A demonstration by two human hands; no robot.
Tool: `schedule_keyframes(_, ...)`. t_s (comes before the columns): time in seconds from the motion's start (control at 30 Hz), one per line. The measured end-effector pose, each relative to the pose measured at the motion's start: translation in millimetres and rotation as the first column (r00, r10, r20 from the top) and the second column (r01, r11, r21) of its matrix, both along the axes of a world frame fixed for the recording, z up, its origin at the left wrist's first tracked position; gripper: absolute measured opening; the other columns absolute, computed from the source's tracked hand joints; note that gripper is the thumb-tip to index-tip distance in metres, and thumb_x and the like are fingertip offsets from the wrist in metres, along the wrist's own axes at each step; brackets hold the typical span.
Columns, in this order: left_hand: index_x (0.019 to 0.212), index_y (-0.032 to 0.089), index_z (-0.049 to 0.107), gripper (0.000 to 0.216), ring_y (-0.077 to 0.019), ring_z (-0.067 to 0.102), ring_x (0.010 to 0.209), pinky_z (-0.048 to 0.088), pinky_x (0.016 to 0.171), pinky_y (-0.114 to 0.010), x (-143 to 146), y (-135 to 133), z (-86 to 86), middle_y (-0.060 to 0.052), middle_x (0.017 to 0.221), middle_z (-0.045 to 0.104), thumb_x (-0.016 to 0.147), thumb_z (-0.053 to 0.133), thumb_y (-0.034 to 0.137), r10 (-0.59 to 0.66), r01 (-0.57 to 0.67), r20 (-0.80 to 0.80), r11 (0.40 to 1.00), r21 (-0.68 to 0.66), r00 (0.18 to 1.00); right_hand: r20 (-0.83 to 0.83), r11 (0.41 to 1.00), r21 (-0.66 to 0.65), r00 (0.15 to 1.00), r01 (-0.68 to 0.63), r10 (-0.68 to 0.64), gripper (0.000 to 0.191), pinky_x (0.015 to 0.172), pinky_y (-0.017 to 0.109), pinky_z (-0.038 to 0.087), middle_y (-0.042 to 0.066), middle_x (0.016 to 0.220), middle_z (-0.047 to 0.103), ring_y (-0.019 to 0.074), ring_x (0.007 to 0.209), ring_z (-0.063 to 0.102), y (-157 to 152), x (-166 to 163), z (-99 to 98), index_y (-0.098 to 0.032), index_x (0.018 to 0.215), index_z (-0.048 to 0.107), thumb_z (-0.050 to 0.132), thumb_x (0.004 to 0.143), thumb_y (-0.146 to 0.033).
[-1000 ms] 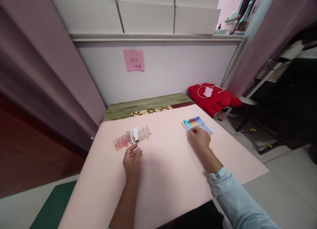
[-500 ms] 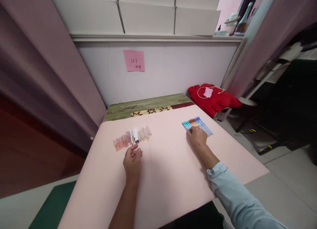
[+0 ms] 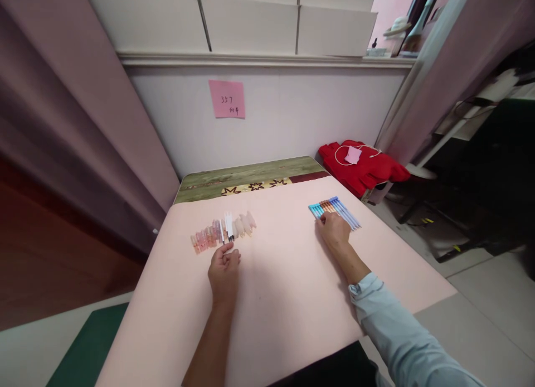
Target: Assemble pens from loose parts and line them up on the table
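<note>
My left hand (image 3: 224,269) rests palm inward with its fingers loosely curled and a gap between thumb and forefinger. Its forefinger reaches the dark lower ends of a few white pens (image 3: 228,224). Around those pens lies a row of pinkish translucent pens (image 3: 204,239) on one side and beige translucent ones (image 3: 243,224) on the other. My right hand (image 3: 335,231) has its fingers drawn together at the near ends of a second row. In that row are light-blue pens (image 3: 316,209), orange-brown pens (image 3: 326,205) and periwinkle pens (image 3: 346,214). What its fingertips pinch is hidden.
A pale pink sheet (image 3: 288,275) covers most of the table, leaving a green wood-patterned strip (image 3: 200,186) at the back. Red cloth (image 3: 363,167) with a white cord sits beyond the right rear corner. A pink note (image 3: 227,98) is stuck on the wall.
The view has shifted very slightly. Both hands stay in nearly the same places, and the pen rows look unchanged.
</note>
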State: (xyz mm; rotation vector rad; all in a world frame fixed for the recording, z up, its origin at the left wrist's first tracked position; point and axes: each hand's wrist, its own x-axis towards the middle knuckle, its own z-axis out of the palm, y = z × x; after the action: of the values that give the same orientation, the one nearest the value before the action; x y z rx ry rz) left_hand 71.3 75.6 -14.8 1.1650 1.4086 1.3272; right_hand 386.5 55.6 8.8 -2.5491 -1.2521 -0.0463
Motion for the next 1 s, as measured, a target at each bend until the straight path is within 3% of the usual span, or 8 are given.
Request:
schedule_keyframes(0.4,0.109,0.015,0.065,0.042,-0.0169,0.066,0.073,0.055,0.078,-0.034,2,-3,4.4,-0.001,0.072,0.065,0.075,0.068,0.039,0.007,-0.007,0.007,1.000,0.009,1.000,0.004,1.000,0.014,1.000,-0.006,0.005,0.025,0.065,0.026,0.038,0.009,0.097,0.071,0.0200,0.085,0.065,0,0,0.9,-0.020,0.095,0.073,0.053,0.090,-0.033)
schedule_keyframes(0.67,0.107,0.014,0.064,0.042,-0.0153,0.064,0.069,0.053,0.072,-0.029,2,-2,-4.3,0.000,0.067,0.062,0.074,0.067,0.039,0.012,-0.013,0.040,1.000,0.012,0.999,0.021,1.000,0.018,1.000,-0.015,0.015,0.028,0.060,0.028,0.031,0.009,0.094,0.071,0.0208,0.080,0.063,-5,2,-3.7,-0.021,0.093,0.073,0.054,0.089,-0.041)
schedule_keyframes(0.77,0.106,0.015,0.064,0.040,-0.0155,0.064,0.069,0.052,0.070,-0.029,2,-3,-7.7,0.000,0.069,0.062,0.075,0.066,0.039,0.006,-0.007,0.033,1.000,0.025,0.999,0.055,0.994,0.103,0.998,-0.042,0.036,0.035,0.059,0.028,0.029,0.009,0.090,0.070,0.0206,0.077,0.061,-10,4,-5.8,-0.020,0.091,0.073,0.054,0.088,-0.049)
schedule_keyframes(0.9,0.106,0.016,0.064,0.035,-0.0151,0.063,0.069,0.051,0.071,-0.029,1,-6,-10.0,0.000,0.071,0.062,0.078,0.064,0.038,-0.007,0.007,0.005,0.999,0.046,1.000,0.082,0.939,0.315,0.990,-0.139,0.119,0.040,0.059,0.028,0.029,0.009,0.085,0.071,0.0203,0.074,0.060,-15,-13,1.5,-0.018,0.086,0.073,0.050,0.090,-0.050)
schedule_keyframes(1.0,0.105,0.017,0.064,0.033,-0.0146,0.062,0.069,0.051,0.070,-0.028,1,-7,-10.1,-0.001,0.072,0.062,0.080,0.063,0.038,-0.020,0.021,-0.016,0.998,0.057,1.000,-0.120,0.916,0.335,0.954,-0.221,0.274,0.042,0.056,0.028,0.031,0.006,0.073,0.070,0.0189,0.064,0.058,-14,-47,7.8,-0.021,0.076,0.072,0.052,0.085,-0.056)
